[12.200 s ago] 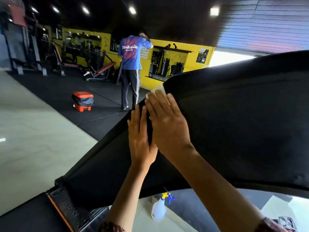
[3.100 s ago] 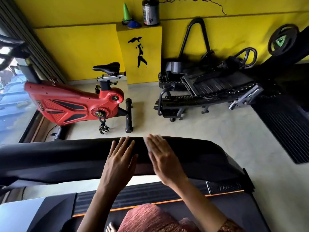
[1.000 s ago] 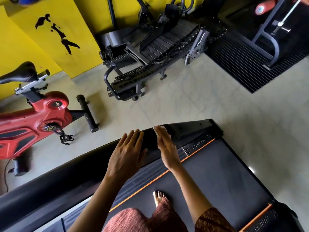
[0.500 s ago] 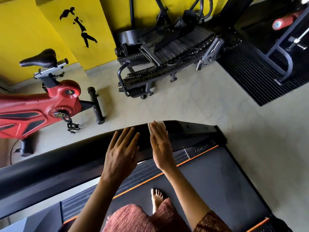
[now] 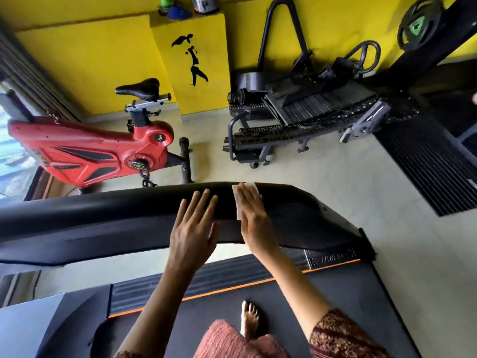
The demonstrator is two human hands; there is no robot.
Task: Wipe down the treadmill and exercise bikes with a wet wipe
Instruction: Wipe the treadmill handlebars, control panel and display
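**Wipe pinned flat under the right hand on the treadmill rail**

On my feed the treadmill's black rail (image 5: 103, 218) runs across the middle of the view, and I place everything else against it. The right hand (image 5: 251, 215) lies flat on top of the rail with its fingers straight and together, pressing the wet wipe (image 5: 252, 186) down rather than gripping it. The wipe sits directly beneath those fingers. Only a white strip shows past the fingertips at the rail's far edge, and a thin margin shows along the hand's left side. The left hand (image 5: 192, 228) rests on the rail just beside the right one, palm down with its fingers spread and straight, holding nothing and not touching the wipe. On my side of the rail, below it, a bare foot (image 5: 249, 319) stands on the treadmill belt (image 5: 335, 301). Beyond the rail, a red exercise bike (image 5: 85, 153) stands on the floor to the left.
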